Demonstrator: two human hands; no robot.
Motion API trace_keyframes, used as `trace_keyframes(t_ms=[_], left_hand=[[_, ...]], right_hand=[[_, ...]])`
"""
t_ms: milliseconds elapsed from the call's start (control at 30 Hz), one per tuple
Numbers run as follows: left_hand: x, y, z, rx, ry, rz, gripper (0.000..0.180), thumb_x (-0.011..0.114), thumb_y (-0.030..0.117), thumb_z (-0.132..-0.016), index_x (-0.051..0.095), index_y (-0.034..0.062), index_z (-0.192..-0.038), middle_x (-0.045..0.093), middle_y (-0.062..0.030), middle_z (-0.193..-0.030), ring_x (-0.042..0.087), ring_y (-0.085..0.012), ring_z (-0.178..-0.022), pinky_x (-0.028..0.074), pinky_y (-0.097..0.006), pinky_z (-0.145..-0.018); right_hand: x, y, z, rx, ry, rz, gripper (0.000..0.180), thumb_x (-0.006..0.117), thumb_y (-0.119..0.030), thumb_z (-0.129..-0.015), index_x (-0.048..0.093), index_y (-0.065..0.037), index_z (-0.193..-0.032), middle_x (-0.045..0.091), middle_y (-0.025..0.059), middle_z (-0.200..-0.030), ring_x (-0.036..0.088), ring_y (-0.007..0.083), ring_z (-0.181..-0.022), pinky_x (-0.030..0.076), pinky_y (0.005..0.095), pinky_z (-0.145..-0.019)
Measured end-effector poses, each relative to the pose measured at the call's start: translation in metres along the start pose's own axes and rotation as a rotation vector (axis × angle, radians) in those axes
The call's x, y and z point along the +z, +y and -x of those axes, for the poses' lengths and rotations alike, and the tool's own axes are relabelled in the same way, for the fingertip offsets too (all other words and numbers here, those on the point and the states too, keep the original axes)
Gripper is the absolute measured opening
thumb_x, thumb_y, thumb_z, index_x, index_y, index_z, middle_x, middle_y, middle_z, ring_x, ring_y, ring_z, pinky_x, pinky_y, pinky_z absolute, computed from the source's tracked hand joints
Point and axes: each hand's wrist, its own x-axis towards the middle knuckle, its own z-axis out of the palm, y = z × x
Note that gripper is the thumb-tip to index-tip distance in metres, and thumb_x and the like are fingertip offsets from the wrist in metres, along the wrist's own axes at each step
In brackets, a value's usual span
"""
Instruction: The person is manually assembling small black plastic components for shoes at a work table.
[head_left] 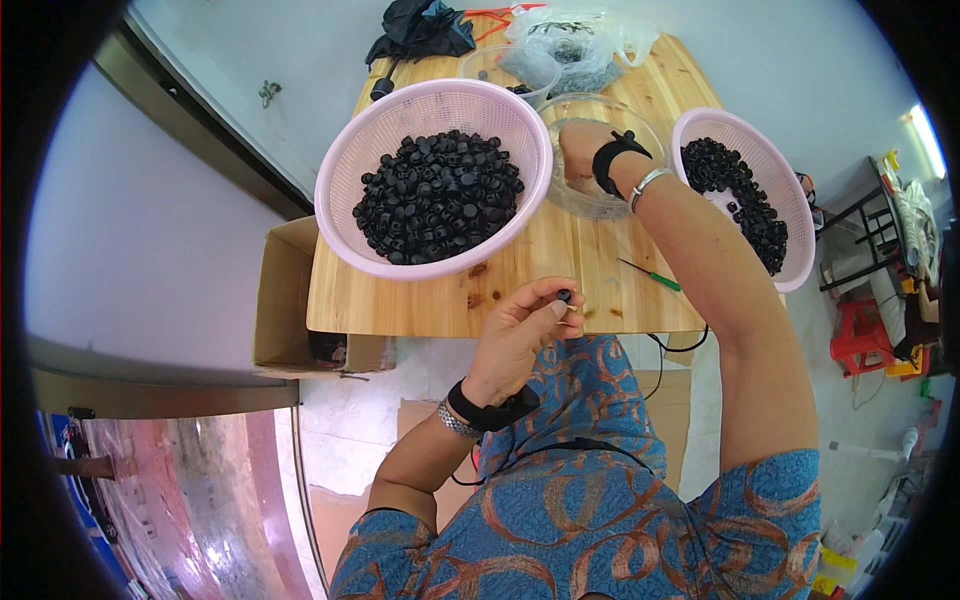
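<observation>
Near the table's front edge, my left hand (535, 318) pinches a small round black part (564, 296) between thumb and fingers. My right hand (580, 150) reaches into a clear plastic bowl (590, 208) at the middle of the table; its fingers are hidden, so what they touch does not show. To the left stands a large pink basket (335, 190) heaped with small black caps (440, 195). A second pink basket (795, 200) at the right holds black ring-like pieces (715, 165), with a gap among them.
A green-handled screwdriver (662, 281) lies right of centre on the wooden table (400, 310). Behind are another clear bowl (500, 62), a clear plastic bag (575, 30) and a black cloth item (420, 35). A cardboard box (285, 290) stands left; a red stool (860, 335) stands far right.
</observation>
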Motion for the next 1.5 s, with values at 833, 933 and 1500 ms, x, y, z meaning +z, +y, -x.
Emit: trace_keyframes(t_ms=[833,933,1500], left_hand=[[-0.003,-0.004,0.008,0.001,0.057,-0.027,0.024,0.047,0.002,-0.089,0.054,0.0011,-0.112,0.06,-0.0093,-0.099,0.059,-0.013,-0.081,0.051,-0.025,-0.071],[-0.003,-0.005,0.01,-0.008,0.066,-0.026,0.024,0.047,0.002,-0.089,0.054,0.0013,-0.112,0.06,-0.0091,-0.099,0.059,-0.013,-0.081,0.05,-0.025,-0.071],[-0.003,-0.013,0.011,0.003,0.055,-0.078,0.023,0.048,0.003,-0.089,0.054,0.0017,-0.111,0.06,-0.0092,-0.099,0.059,-0.0127,-0.081,0.05,-0.024,-0.071]], right_hand=[[-0.008,0.016,-0.004,-0.029,0.034,0.012,0.019,0.06,-0.004,-0.069,0.064,0.004,-0.086,0.064,0.0221,-0.09,0.063,0.0334,-0.084,0.05,0.0391,-0.069],[-0.014,0.022,-0.005,0.037,-0.034,-0.173,0.022,0.064,-0.009,-0.069,0.064,0.004,-0.086,0.065,0.0203,-0.087,0.064,0.0313,-0.078,0.05,0.0371,-0.066],[-0.004,0.013,-0.013,-0.153,-0.033,-0.432,0.02,0.069,-0.011,-0.067,0.066,-0.004,-0.085,0.064,0.0112,-0.068,0.063,0.0212,-0.062,0.05,0.033,-0.059]])
